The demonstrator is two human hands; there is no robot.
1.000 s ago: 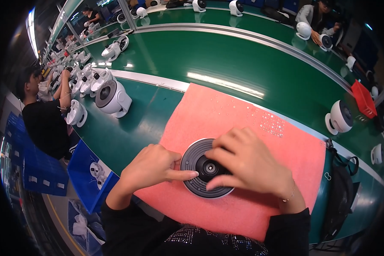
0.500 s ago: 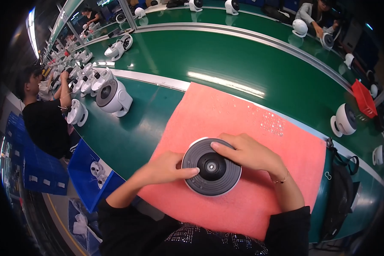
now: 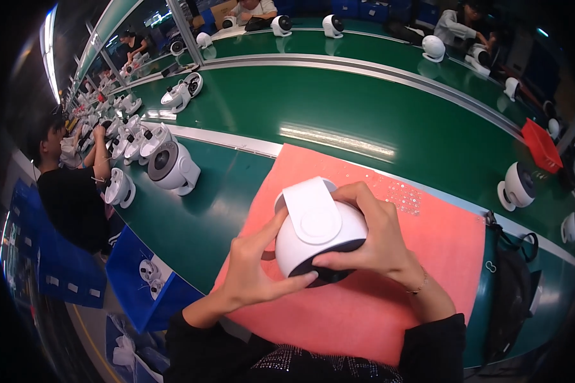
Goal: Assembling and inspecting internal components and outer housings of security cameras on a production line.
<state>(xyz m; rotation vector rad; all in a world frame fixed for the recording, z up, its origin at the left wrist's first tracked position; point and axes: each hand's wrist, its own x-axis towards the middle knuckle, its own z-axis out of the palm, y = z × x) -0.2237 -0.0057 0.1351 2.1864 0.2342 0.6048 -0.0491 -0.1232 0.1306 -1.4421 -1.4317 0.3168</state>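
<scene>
Above the pink mat (image 3: 441, 255), the left hand (image 3: 250, 263) and right hand (image 3: 378, 239) grip a white ball (image 3: 287, 246) from both sides, its bracket (image 3: 310, 198) upward and its dark face (image 3: 332, 277) toward the mat's near edge. Clear dots (image 3: 404, 199) lie on the mat's far part. Left of the mat stands a second ball (image 3: 185, 171); right of it lies a black bag (image 3: 512, 281). Beyond it stretches a green surface (image 3: 364, 102).
</scene>
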